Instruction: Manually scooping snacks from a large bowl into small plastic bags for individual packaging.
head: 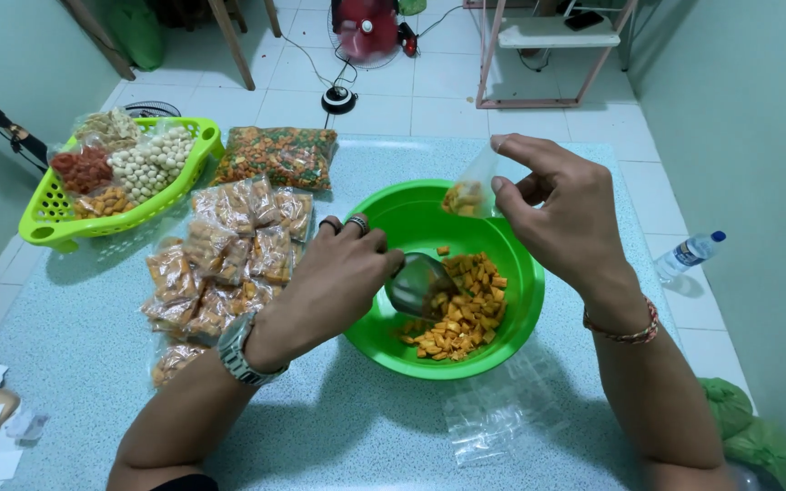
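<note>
I see my left hand (334,277) closed around a metal spoon (420,285), grip tight on the handle, bowl of the spoon down inside the green basin (520,318) and touching the orange square crackers (461,314) heaped at its right side. My right hand (561,214) is raised over the basin's far rim, thumb and fingers pinched on the mouth of a small clear bag (470,191) that already has a few crackers in its bottom; grip narrow, holding the bag. The basin sits mid-desk on the speckled pale blue desk (75,355). Just left of it lies a pile of filled cracker packets (225,264). Further left, a lime basket (43,223) holds bagged snacks, with a big bag of mixed green-orange snacks (275,156) beside it. Empty clear bags (502,414) lie near the basin's front. A water bottle (689,255) lies on the floor to the right.
</note>
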